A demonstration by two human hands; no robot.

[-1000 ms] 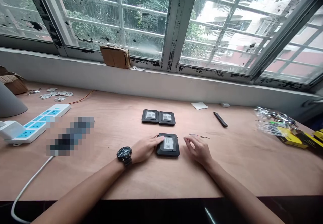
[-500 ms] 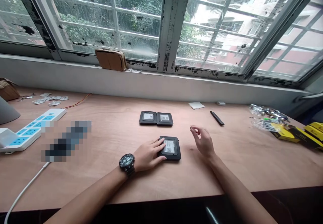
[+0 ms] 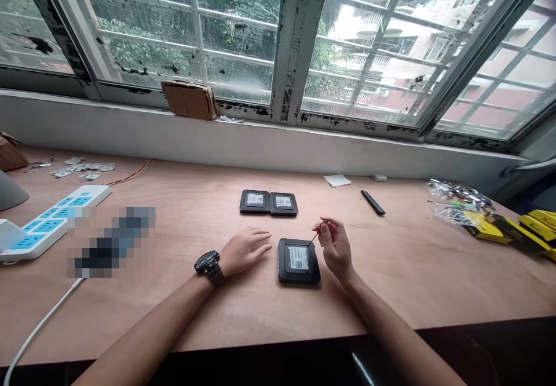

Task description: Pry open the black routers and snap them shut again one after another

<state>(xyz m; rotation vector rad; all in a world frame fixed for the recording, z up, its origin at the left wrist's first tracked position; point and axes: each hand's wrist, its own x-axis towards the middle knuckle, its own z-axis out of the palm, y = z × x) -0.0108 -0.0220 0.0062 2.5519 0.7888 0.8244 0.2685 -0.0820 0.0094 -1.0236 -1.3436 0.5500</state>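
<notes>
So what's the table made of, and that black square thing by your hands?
The table looks like plywood: pale bare wood with faint grain. The black case looks like matte plastic, with a dull moulded rim, though it might be rubber-coated.

The left forearm (image 3: pixel 147 328) reached in from the lower left of the frame, and the left hand (image 3: pixel 245 251) lay low near the middle, palm down, with its fingers (image 3: pixel 260 241) loosely extended toward the right. The right forearm (image 3: pixel 391 331) rose from the lower right. The right hand (image 3: pixel 334 248) stood raised just right of center, its wrist (image 3: pixel 347 277) bent and its fingertips (image 3: pixel 324 225) pinched around a slim screwdriver (image 3: pixel 317 232), whose thin shaft angled down toward the lower left. The two hands were apart.
</notes>
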